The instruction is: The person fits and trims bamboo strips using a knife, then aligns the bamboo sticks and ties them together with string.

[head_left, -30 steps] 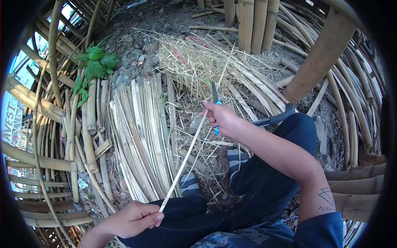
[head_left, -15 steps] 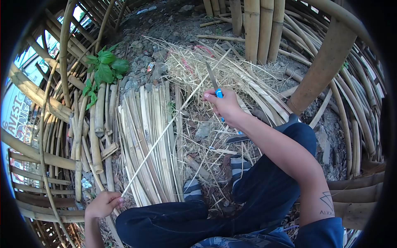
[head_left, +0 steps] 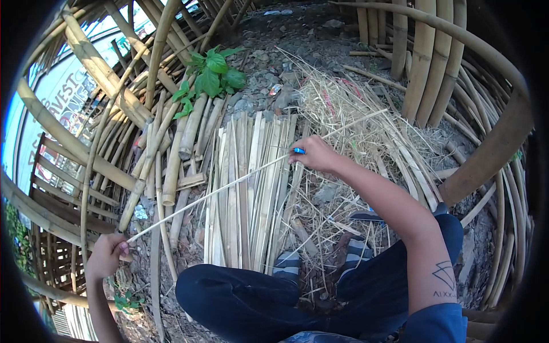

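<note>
My left hand [head_left: 107, 255], at the lower left, pinches one end of a long, thin bamboo strip [head_left: 211, 193]. The strip slants up to the right across the view, its far end over the shavings [head_left: 327, 106]. Fingers closed, my right hand [head_left: 314, 154] grips a knife [head_left: 299, 151] by its blue handle, right against the strip. The blade is mostly hard to make out here. Beneath the strip lies a row of flat split bamboo slats [head_left: 243, 220] on the ground.
Bamboo poles [head_left: 186, 128] and a green leafy plant [head_left: 214, 74] are at the upper left. Thick upright bamboo posts [head_left: 426, 57] stand at the upper right. A second dark blade [head_left: 366, 216] lies near my feet. A slanting thick post [head_left: 486, 154] is on the right.
My right hand has brought the knife down onto the strip, and the blade has turned from pointing up. My left hand has moved left and slightly up with the strip's end. The view has shifted left.
</note>
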Motion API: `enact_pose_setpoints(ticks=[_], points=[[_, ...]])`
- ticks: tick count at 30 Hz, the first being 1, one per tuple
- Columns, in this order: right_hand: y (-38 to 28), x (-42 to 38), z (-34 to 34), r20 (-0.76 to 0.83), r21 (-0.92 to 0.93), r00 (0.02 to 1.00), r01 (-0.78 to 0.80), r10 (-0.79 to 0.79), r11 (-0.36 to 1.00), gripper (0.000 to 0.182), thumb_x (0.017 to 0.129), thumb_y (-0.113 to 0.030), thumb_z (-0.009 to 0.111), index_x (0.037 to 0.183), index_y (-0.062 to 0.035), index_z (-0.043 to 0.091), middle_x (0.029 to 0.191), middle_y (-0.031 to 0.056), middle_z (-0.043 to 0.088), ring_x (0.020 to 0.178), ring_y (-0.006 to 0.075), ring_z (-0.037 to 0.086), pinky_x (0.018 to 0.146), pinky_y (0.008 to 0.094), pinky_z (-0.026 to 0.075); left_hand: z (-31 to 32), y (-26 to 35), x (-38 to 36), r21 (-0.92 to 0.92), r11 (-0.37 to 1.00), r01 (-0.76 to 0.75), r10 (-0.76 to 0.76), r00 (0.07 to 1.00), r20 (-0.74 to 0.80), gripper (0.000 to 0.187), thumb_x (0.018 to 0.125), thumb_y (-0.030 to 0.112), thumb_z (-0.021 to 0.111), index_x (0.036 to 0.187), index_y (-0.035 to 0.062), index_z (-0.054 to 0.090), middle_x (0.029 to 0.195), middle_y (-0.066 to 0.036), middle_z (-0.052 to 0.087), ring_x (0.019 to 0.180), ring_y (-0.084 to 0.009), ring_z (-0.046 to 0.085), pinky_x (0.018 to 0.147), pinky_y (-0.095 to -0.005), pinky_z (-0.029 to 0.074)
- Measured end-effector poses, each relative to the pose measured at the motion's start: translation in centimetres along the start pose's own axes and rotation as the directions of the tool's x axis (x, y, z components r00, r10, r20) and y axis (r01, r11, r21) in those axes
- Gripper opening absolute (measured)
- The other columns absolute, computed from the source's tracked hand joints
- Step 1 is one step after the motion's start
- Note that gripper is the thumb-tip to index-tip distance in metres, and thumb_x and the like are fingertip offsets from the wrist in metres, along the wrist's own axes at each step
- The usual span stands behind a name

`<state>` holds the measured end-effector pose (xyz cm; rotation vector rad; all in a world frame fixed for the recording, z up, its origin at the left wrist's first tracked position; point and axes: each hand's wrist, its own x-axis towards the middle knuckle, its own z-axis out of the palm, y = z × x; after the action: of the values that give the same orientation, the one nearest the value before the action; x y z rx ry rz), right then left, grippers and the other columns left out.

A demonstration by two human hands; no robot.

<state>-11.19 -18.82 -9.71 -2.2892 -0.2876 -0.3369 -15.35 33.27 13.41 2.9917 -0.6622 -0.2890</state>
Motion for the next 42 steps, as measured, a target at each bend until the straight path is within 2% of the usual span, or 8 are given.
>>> enact_pose_setpoints(ticks=[5,9,13,16,22,25,34,42], points=[[-9.0,4.9,-2.0,-0.13,0.059,0.991,-0.002,0.009,0.998,0.029,0.084,-0.031,0.07,0.08,-0.0023,0.071,0.065,0.0153,0.064,0.058,0.0287,0.062,0.06,0.0395,0.048,-5.6,-6.9,1.2,0.07,0.994,0.085,-0.038,0.861,-0.506,0.016,0.092,0.013,0.054,0.086,-0.0017,0.058,0.08,-0.012,0.057,0.075,-0.0223,0.056,0.067,-0.0329,0.043],[-15.6,8.9,-4.5,-0.283,0.416,0.951,0.004,0.126,0.909,0.032,0.091,-0.026,0.062,0.076,0.0024,0.065,0.06,0.0079,0.061,0.047,0.0117,0.053,0.048,0.0317,0.044,-7.3,-8.6,5.6,-0.13,0.956,-0.264,-0.228,-0.388,-0.893,0.027,0.099,0.023,0.049,0.113,0.0001,0.048,0.107,-0.005,0.05,0.086,-0.0125,0.05,0.073,-0.0271,0.042],[-23.8,9.4,-8.2,-0.083,0.807,0.977,-0.05,0.197,0.588,0.034,0.095,-0.03,0.058,0.082,0.0008,0.058,0.066,0.0062,0.058,0.038,0.0074,0.039,0.036,0.0248,0.028,-3.2,7.7,10.2,-0.427,0.612,-0.666,-0.129,0.448,-0.885,0.02,0.098,0.018,0.049,0.105,0.0007,0.056,0.091,-0.003,0.057,0.086,-0.0092,0.052,0.078,-0.0233,0.041],[-27.7,8.4,-9.6,-0.028,0.906,0.988,-0.041,0.155,0.421,0.037,0.095,-0.034,0.057,0.088,0.0023,0.056,0.074,0.0079,0.059,0.038,0.0071,0.036,0.038,0.0238,0.027,-0.7,16.8,13.6,-0.542,0.509,-0.668,0.201,0.705,-0.68,0.036,0.101,0.034,0.042,0.111,0.0018,0.054,0.095,-0.006,0.059,0.094,-0.0119,0.055,0.083,-0.0272,0.043],[-26.3,5.1,-11.8,-0.167,0.904,0.969,0.076,0.184,0.421,0.04,0.094,-0.039,0.056,0.095,0.0015,0.055,0.083,0.0108,0.061,0.04,0.0072,0.036,0.038,0.0231,0.027,4.3,26.5,17.2,-0.842,-0.267,-0.47,0.437,0.719,-0.54,0.04,0.102,0.041,0.035,0.115,0.005,0.048,0.092,-0.003,0.054,0.072,-0.0105,0.054,0.057,-0.0235,0.042],[-24.0,2.3,-13.8,-0.382,0.741,0.843,0.035,0.378,0.671,0.046,0.093,-0.044,0.057,0.099,0.0018,0.058,0.079,0.0084,0.062,0.041,0.0059,0.036,0.04,0.0218,0.027,4.7,27.3,18.0,-0.893,-0.164,-0.418,0.324,0.833,-0.449,0.034,0.103,0.031,0.039,0.102,0.0017,0.056,0.062,0.004,0.035,0.049,-0.0048,0.025,0.045,-0.0205,0.022],[-15.7,-7.4,-13.0,-0.538,0.566,0.759,0.004,0.366,0.824,0.04,0.087,-0.032,0.07,0.105,0.0018,0.062,0.06,-0.008,0.042,0.052,-0.0006,0.037,0.051,0.018,0.032,9.5,23.4,15.5,-0.899,0.326,-0.293,0.516,0.852,-0.091,0.033,0.103,0.027,0.04,0.105,0.001,0.06,0.059,0.005,0.037,0.053,-0.0037,0.032,0.049,-0.0211,0.028],[-12.6,-7.4,-9.8,-0.36,0.815,0.781,-0.004,0.511,0.579,0.021,0.089,-0.022,0.068,0.093,-0.0007,0.066,0.063,-0.0074,0.051,0.05,-0.0005,0.039,0.043,0.0188,0.028,11.9,21.9,15.2,-0.846,0.524,-0.1,0.62,0.727,0.297,0.033,0.103,0.026,0.04,0.106,0.0003,0.06,0.062,0.003,0.043,0.053,-0.0047,0.038,0.051,-0.0212,0.035]])
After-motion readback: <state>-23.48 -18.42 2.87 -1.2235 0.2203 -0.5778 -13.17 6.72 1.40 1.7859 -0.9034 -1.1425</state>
